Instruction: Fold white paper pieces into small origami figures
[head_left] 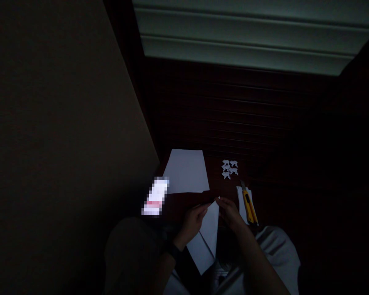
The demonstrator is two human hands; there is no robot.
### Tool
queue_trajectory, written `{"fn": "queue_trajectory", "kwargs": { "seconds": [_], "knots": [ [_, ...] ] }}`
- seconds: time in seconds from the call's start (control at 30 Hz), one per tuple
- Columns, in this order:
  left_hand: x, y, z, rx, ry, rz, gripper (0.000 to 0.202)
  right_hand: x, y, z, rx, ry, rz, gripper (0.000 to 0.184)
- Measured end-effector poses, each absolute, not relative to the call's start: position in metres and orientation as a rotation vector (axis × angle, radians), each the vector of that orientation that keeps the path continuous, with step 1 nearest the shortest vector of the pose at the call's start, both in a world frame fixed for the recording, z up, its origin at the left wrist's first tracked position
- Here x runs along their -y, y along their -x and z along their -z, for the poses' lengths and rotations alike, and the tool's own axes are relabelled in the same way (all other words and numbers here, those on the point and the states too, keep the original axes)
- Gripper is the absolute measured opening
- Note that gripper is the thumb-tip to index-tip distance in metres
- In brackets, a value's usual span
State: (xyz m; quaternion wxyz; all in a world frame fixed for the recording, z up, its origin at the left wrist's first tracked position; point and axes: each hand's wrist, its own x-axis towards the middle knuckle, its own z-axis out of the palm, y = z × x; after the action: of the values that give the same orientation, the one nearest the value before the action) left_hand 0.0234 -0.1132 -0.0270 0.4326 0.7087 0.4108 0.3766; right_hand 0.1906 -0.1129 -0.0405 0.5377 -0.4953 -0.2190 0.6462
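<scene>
Between the fingers of my two hands, I have a folded sheet [210,223] of white paper. My left hand [193,221] reaches up from below and leans in to the right, with its thumb and fingers closed on the paper's left edge. A dark band [174,250] goes around that wrist. My right hand [231,214] bends in from the other side, and its fingertips pinch the top corner tight. The two sets of fingers are near each other.

The folded sheet is long and tips at a slant. It has a sharp point up at the right fingertips and gets wider below them. A dark line runs across its lower part, like the edge of a flap.

Past the left fingers, a stack of white paper [187,170] lies on the dark table [215,177]. Left of those fingers, a bright screen [156,197] shows only as blurry squares. Past the right fingertips sit small folded paper shapes [226,167]. Right of the right fingers, a yellow cutter [249,206] lies on white paper strips [242,209].
</scene>
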Motion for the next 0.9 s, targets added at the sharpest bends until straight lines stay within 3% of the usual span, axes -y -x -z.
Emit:
{"fn": "queue_trajectory", "kwargs": {
  "seconds": [0.9],
  "knots": [
    [0.1143,-0.0204,0.0243,-1.013,-1.809,-0.884,0.034,0.1138,-0.1908,0.0480,0.460,1.105,-1.500,0.023]
  ]
}}
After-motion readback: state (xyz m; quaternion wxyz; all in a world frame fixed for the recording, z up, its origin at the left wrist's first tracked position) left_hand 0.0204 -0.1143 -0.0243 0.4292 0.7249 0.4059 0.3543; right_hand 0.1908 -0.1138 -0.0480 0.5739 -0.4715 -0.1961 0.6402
